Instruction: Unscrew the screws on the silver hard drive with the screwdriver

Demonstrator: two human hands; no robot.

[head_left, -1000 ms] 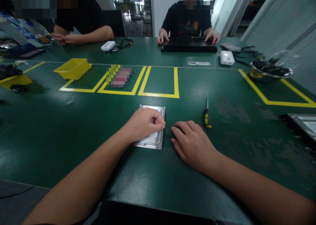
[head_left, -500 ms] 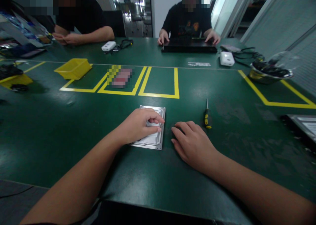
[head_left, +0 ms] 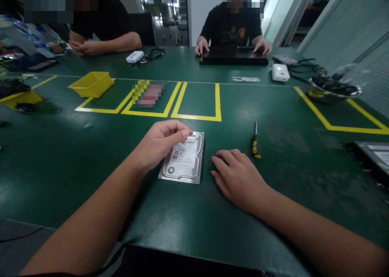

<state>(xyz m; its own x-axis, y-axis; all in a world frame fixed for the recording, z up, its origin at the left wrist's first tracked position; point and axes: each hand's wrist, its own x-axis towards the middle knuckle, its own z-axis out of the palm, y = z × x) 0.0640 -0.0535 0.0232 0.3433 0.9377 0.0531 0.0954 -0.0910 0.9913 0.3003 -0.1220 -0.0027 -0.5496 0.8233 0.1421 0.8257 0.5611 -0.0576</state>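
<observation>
A silver hard drive [head_left: 184,159] lies flat on the green table [head_left: 91,155], label side up. My left hand [head_left: 161,143] hovers over its far left corner with fingertips pinched together; whether anything small sits between them I cannot make out. My right hand [head_left: 238,180] rests palm down on the table just right of the drive, fingers slightly spread and holding nothing. A small screwdriver [head_left: 255,143] with a yellow and black handle lies beyond my right hand's fingertips.
Yellow tape boxes [head_left: 197,101] mark the table beyond the drive. A yellow bin [head_left: 91,84] stands far left, a metal bowl [head_left: 334,88] of dark parts far right, a flat tray [head_left: 373,153] at the right edge. Two people sit across; one has hands on a laptop [head_left: 233,57].
My left hand has lifted off the hard drive and drawn back toward its far left corner, uncovering the label. My right hand has stayed put.
</observation>
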